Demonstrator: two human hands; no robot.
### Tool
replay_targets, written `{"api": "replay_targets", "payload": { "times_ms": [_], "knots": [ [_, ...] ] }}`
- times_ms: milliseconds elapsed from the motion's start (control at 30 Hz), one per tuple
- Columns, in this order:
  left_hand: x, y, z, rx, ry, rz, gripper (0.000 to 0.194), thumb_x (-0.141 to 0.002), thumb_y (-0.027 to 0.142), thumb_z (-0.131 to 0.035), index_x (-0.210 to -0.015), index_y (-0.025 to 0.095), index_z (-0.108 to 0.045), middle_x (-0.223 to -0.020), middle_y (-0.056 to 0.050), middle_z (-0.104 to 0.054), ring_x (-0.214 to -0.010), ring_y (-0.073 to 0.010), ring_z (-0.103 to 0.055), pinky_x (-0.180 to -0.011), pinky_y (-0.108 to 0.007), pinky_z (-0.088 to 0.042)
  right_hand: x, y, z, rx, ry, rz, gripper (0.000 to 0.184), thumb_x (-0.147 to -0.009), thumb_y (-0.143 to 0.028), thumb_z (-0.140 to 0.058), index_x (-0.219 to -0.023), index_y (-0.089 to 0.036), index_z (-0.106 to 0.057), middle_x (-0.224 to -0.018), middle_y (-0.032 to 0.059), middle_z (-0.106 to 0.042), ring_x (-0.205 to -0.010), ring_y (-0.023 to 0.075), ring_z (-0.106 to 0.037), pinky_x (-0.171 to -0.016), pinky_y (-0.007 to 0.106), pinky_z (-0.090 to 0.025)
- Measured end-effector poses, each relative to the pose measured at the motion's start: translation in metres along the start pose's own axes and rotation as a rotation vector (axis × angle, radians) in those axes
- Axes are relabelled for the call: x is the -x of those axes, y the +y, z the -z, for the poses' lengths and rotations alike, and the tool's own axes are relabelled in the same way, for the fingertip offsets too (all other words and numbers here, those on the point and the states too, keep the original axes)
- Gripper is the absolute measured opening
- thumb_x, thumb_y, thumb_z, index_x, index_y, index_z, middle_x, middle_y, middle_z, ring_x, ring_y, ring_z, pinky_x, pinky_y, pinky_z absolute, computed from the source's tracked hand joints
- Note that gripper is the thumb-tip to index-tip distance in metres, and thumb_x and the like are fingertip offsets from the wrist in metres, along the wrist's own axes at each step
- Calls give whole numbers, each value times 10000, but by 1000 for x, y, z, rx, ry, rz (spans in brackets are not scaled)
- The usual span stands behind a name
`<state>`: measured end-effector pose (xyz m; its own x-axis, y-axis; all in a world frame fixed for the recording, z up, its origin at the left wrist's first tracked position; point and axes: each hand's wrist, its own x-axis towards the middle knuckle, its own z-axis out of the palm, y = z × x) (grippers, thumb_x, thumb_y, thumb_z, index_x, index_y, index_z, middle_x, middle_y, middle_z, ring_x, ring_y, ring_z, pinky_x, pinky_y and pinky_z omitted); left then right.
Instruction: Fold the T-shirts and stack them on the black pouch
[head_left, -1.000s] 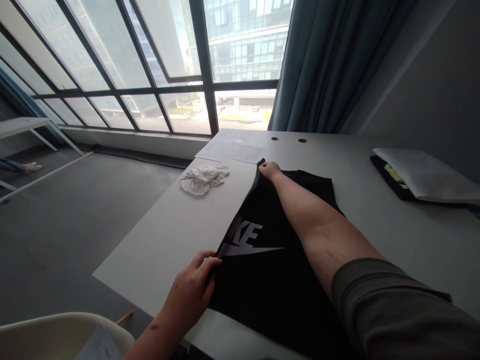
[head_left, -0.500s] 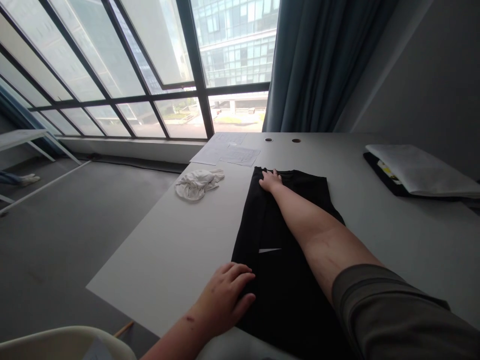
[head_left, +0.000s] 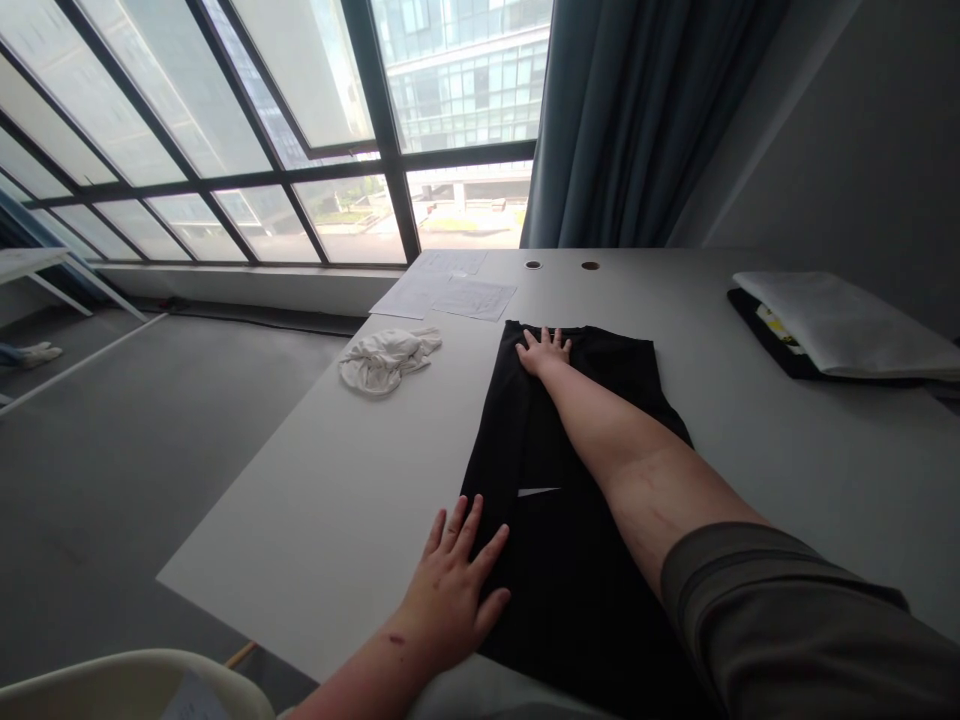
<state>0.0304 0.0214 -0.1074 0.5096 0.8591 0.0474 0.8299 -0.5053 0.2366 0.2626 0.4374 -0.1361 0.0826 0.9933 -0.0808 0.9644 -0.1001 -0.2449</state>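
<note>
Black trousers (head_left: pixel 585 560) lie spread on the white table (head_left: pixel 315 520), waistband toward the window, their lower part running out of view at the bottom. A thin sliver of white shows in a gap between the legs. Flat near the waistband rests my right hand (head_left: pixel 545 350), its fingers spread over the cloth. My left hand (head_left: pixel 454 595) is nearer to me at the left edge of the trousers, fingers spread, the tips on or just over the black cloth. Neither hand grips anything. My right forearm hides part of the trousers' right side.
A crumpled white cloth (head_left: pixel 386 360) and printed papers (head_left: pixel 472 298) lie beyond on the left. At the right sits a whitish padded sleeve (head_left: pixel 870 325) over something black. Two round holes pierce the tabletop's far end. A cream chair (head_left: pixel 135 685) stands at lower left.
My left hand's fingers have gone from curled to spread along the trousers' edge. My right hand's fingers have spread wider near the waistband. The view has shifted slightly.
</note>
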Motion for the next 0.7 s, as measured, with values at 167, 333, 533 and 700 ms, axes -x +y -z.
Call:
{"api": "replay_targets", "payload": {
  "times_ms": [167,333,533,700],
  "knots": [
    [3,-1,1,-23,-31,-30,786,-961,470,-641,-1648,372,-272,-1751,-99,-74,-1587,-399,-179,-1229,-670,-261,-2,-5,7,29,-73,-26,720,-1029,-661,-260,-1673,-348,-188,-1760,91,-58,-1593,416,10,-1217,697,-26],
    [4,-2,0,-40,3,-30,732,-981,486,-608,-1637,381,-301,-1746,-94,-132,-1579,-391,-219,-1222,-681,-266,17,10,17,79,48,105,709,-1039,-659,-224,-1666,-329,-237,-1753,85,-123,-1597,391,-10,-1231,668,-74],
    [-26,-11,-6,-66,139,-4,661,-1045,453,-480,-1636,208,-319,-1720,-156,-219,-1585,-328,-232,-1252,-568,-294,46,105,42,172,218,185,658,-1046,-621,-258,-1623,-324,-366,-1737,75,-206,-1599,359,-76,-1249,618,-119],
    [-55,-18,-26,-116,133,58,685,-1046,448,-448,-1627,111,-314,-1682,-212,-287,-1561,-331,-298,-1236,-546,-329,62,213,54,130,175,-6,607,-1049,-509,-278,-1603,-305,-421,-1691,75,-334,-1567,332,-240,-1229,589,-262]
  ]
}}
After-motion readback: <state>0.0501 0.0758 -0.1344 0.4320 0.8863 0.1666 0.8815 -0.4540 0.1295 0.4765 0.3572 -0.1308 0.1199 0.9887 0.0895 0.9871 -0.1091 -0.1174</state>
